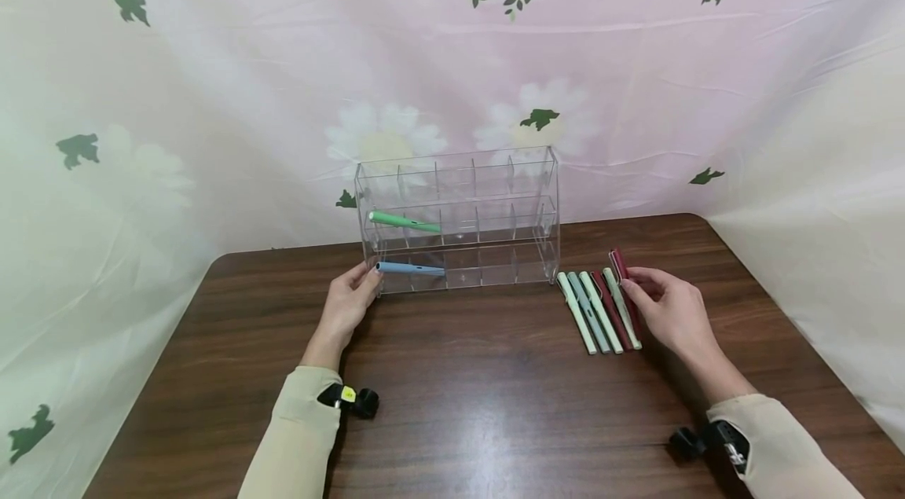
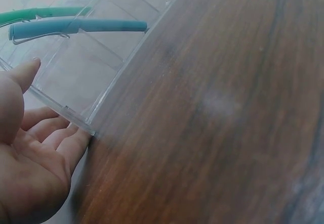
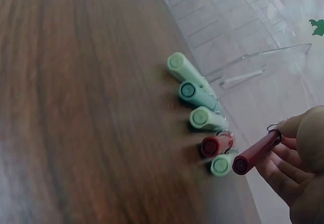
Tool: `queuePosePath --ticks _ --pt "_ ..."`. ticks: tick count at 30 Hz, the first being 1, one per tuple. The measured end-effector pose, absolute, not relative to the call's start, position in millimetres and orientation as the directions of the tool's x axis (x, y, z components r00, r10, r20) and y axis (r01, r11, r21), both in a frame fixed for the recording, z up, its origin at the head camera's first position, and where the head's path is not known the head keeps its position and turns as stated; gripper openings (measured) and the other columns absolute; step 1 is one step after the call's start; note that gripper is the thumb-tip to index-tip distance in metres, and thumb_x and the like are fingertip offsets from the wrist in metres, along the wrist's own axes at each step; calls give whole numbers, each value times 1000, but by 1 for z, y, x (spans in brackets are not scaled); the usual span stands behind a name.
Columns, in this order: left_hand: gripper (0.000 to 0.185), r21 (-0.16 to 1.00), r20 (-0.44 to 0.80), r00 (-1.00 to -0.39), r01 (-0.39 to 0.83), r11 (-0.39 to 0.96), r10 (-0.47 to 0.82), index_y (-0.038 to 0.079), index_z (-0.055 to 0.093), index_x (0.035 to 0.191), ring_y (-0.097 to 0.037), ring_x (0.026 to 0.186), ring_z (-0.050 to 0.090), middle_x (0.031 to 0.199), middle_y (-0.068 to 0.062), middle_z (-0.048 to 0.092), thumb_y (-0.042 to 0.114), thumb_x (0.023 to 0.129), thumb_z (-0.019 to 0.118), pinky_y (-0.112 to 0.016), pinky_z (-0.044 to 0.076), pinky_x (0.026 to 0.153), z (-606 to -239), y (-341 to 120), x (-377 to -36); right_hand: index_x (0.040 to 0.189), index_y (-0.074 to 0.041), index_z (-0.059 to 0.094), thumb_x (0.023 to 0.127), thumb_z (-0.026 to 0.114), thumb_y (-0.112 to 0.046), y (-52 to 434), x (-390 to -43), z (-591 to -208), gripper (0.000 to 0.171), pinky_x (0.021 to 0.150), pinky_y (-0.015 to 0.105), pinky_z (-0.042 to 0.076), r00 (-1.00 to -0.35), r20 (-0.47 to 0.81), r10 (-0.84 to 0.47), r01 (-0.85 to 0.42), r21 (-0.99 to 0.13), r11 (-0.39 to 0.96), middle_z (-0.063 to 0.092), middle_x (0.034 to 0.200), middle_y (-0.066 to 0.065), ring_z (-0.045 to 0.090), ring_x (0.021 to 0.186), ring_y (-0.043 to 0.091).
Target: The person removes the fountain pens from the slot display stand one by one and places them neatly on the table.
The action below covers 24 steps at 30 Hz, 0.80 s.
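Observation:
At its lower left corner, my left hand [image 1: 349,301] holds the clear plastic pen rack [image 1: 463,277], thumb at the front edge and fingers along the outer side. A green pen [image 1: 404,222] lies in the middle tier at the left, and a blue pen [image 1: 410,269] in the bottom tier below it. My right hand [image 1: 672,306] pinches a dark red pen [image 3: 256,153] between thumb and fingers, tilted at the right end of a row. That row on the table has pale green pens [image 1: 601,312], a blue-grey pen [image 1: 588,312] and another dark red pen [image 1: 617,309].
The rack has three stepped tiers with thin dividers and stands at the back of the dark wooden table [image 1: 481,405]. Behind it hangs a pale cloth [image 1: 269,130] printed with leaves and daisies. The pen row lies just right of the rack's front corner.

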<state>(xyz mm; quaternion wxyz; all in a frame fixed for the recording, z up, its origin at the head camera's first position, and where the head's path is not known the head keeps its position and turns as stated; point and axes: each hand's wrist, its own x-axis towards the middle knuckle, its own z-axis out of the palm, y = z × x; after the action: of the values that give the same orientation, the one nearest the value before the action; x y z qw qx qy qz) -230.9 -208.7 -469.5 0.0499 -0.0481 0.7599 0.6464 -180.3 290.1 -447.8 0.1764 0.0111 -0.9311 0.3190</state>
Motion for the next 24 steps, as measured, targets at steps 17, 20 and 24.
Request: queuePosePath --ticks 17,20,24 --pt "65 974 -148 -989 -149 170 -18 -2 31 168 -37 153 50 166 -27 46 28 116 54 -45 45 125 -468 -209 -233 123 7 75 106 71 -22 303 -184 -460 34 75 58 57 -965 244 96 -51 -535 843 78 105 31 73 92 46" --pt "65 973 -150 -988 -151 174 -21 -2 30 168 -38 153 50 166 -27 45 28 116 54 -45 45 125 -468 -209 -233 122 8 75 106 70 -22 304 -185 -462 34 78 61 56 -972 216 93 -36 -527 849 78 103 32 71 93 49" --pt "64 973 -150 -988 -151 175 -18 -2 32 168 -38 152 50 165 -27 47 29 116 54 -46 45 125 -469 -210 -232 122 9 74 107 68 -22 305 -186 -462 35 84 66 55 -980 181 85 -22 -520 854 76 109 35 68 101 56"
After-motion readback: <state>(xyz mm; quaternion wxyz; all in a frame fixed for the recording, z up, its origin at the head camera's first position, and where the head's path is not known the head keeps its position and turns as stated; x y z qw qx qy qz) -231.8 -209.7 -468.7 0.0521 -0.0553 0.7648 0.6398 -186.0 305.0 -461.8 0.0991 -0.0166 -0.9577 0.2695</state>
